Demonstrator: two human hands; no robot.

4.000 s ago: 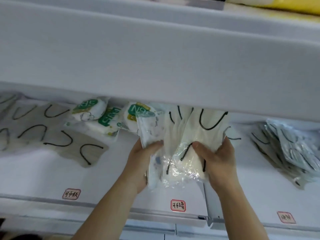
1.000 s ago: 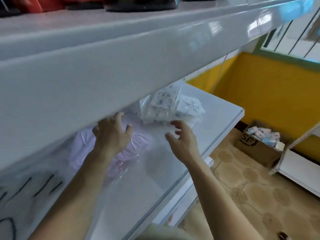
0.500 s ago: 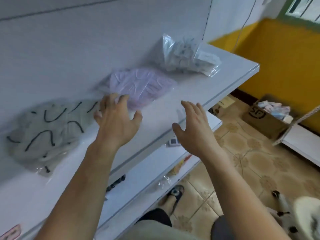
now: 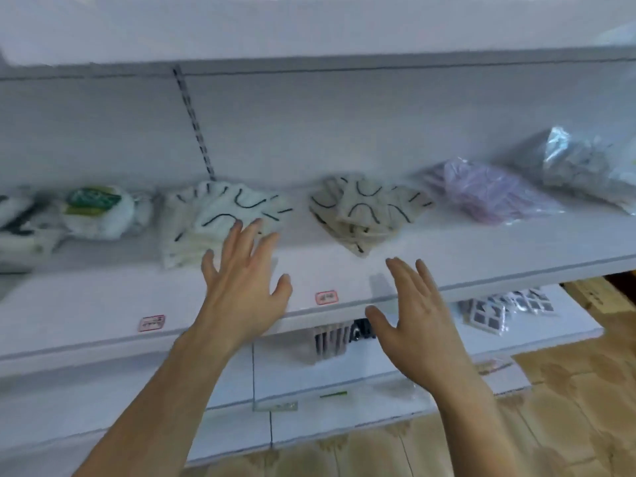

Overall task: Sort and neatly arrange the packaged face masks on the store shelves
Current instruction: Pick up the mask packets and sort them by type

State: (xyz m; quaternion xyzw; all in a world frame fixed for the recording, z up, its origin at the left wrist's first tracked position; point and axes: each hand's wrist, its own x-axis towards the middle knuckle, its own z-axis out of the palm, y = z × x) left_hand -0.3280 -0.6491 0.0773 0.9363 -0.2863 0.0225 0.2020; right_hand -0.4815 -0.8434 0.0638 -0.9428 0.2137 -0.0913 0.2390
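Observation:
Several piles of packaged masks lie along a white shelf. From left: green-labelled white packs, white masks with black loops, beige masks with black loops, purple masks, and clear printed packs. My left hand hovers with spread fingers just in front of the white pile, holding nothing. Open and empty too, my right hand is at the shelf's front edge below the beige pile.
Red price tags sit on the shelf front. The shelf above overhangs. A lower shelf carries grey-and-white packs and dark items. Tiled floor shows at the bottom right.
The view has swung left and back from the shelf's right end, so the white and beige piles are now centred. Both hands stay open and empty, drawn back toward the shelf front.

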